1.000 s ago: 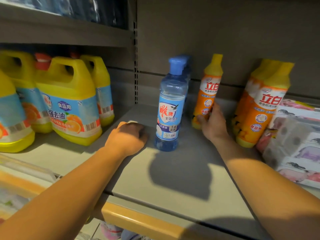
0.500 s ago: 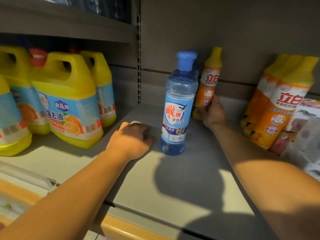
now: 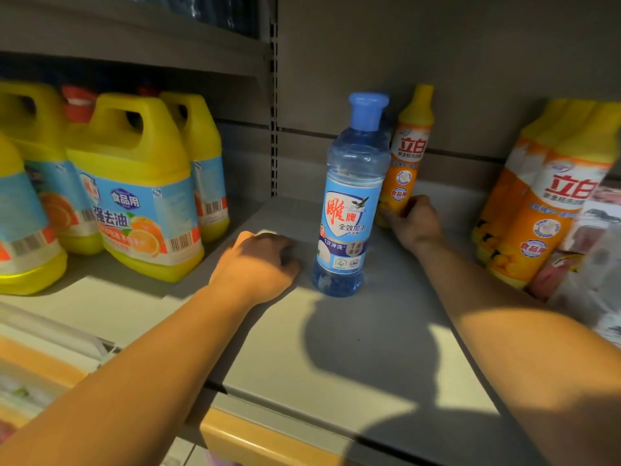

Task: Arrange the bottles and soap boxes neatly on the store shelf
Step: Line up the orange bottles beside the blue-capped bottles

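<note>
A clear blue bottle with a blue cap stands upright in the middle of the grey shelf. Just behind it to the right, an orange bottle with a yellow cap stands near the back wall. My right hand grips that orange bottle low on its body. My left hand rests on the shelf as a fist, just left of the blue bottle's base, with nothing visible in it.
Several yellow handled jugs crowd the left bay of the shelf. A group of orange bottles leans at the right, with plastic-wrapped packs in front of them. An upper shelf hangs overhead.
My right hand has slid the orange bottle left and back, so it now stands close behind the blue bottle. My left hand has stayed in place.
</note>
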